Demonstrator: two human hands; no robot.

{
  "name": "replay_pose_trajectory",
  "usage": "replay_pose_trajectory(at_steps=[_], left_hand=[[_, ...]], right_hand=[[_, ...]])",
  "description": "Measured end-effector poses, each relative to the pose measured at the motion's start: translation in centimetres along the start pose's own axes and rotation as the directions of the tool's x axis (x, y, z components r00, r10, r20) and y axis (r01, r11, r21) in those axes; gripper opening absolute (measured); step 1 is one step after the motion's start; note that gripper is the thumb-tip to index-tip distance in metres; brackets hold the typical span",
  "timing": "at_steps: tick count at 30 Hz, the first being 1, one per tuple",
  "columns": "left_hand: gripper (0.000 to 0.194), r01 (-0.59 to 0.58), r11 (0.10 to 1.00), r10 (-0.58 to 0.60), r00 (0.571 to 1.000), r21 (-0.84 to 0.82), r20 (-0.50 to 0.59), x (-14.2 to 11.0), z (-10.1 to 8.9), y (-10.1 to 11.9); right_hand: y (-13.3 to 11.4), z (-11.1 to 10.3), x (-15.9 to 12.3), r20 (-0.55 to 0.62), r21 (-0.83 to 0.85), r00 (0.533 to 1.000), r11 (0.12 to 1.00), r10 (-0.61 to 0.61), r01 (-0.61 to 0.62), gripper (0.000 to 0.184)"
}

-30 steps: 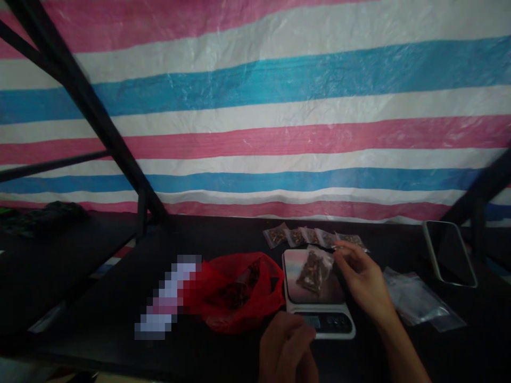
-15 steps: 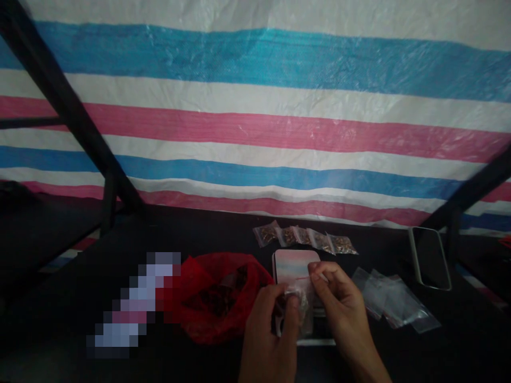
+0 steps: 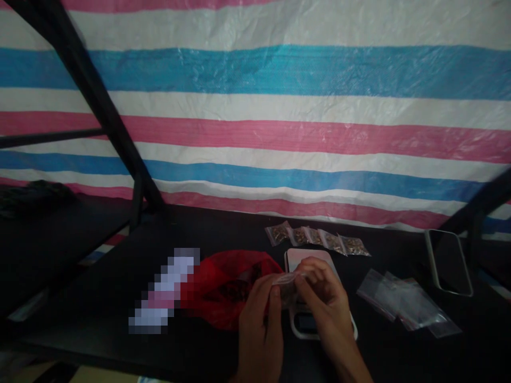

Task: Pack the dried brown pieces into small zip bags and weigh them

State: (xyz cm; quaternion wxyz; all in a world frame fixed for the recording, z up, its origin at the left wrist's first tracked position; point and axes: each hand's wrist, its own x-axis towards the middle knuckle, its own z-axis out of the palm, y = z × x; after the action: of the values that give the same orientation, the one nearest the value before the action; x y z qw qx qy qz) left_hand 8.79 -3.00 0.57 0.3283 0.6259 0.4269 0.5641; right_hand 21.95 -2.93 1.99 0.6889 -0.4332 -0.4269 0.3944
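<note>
Both hands grip the top of a small clear zip bag [image 3: 286, 291], whose contents I cannot make out. My left hand [image 3: 261, 316] pinches its left side between thumb and fingers. At the other side, the thumb and fingers of my right hand [image 3: 324, 295] close on the bag's edge. Under the hands lies a small scale [image 3: 307, 254] with a pale plate and a dark display, partly covered. A red plastic bag [image 3: 223, 319], open at the top and holding small dark pieces, sits just left of my left hand.
Several filled zip bags [image 3: 319, 238] lie in a row behind the scale. Flat clear bags [image 3: 411, 303] and a phone [image 3: 449, 263] are to the right. A blurred-out item [image 3: 163, 292] lies left. Dark frame bars [image 3: 107, 122] stand before a striped sheet [image 3: 279, 133].
The view has shifted, so most things sit farther right. Both hands have moved left relative to the scale, uncovering its display. The zip bag's mouth now lies between both hands' fingers.
</note>
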Motion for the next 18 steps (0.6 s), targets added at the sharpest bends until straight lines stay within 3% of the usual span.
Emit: replay_pose_trajectory(at_steps=[3, 7, 18], left_hand=[[0.031, -0.085, 0.994, 0.093, 0.989, 0.070, -0.117, 0.2, -0.3, -0.1], [0.027, -0.104, 0.992, 0.118, 0.974, 0.077, -0.195, 0.8, -0.8, 0.0], [0.036, 0.093, 0.993, -0.103, 0.978, -0.066, -0.179, 1.3, -1.5, -0.1]], right_hand=[[-0.1, 0.9, 0.3, 0.012, 0.038, 1.000, 0.999, -0.002, 0.001, 0.029], [-0.5, 2.0, 0.5, 0.041, 0.053, 0.999, 0.999, -0.011, 0.009, 0.029], [0.3, 4.2, 0.2, 0.081, 0.045, 0.996, 0.998, 0.028, -0.031, 0.028]])
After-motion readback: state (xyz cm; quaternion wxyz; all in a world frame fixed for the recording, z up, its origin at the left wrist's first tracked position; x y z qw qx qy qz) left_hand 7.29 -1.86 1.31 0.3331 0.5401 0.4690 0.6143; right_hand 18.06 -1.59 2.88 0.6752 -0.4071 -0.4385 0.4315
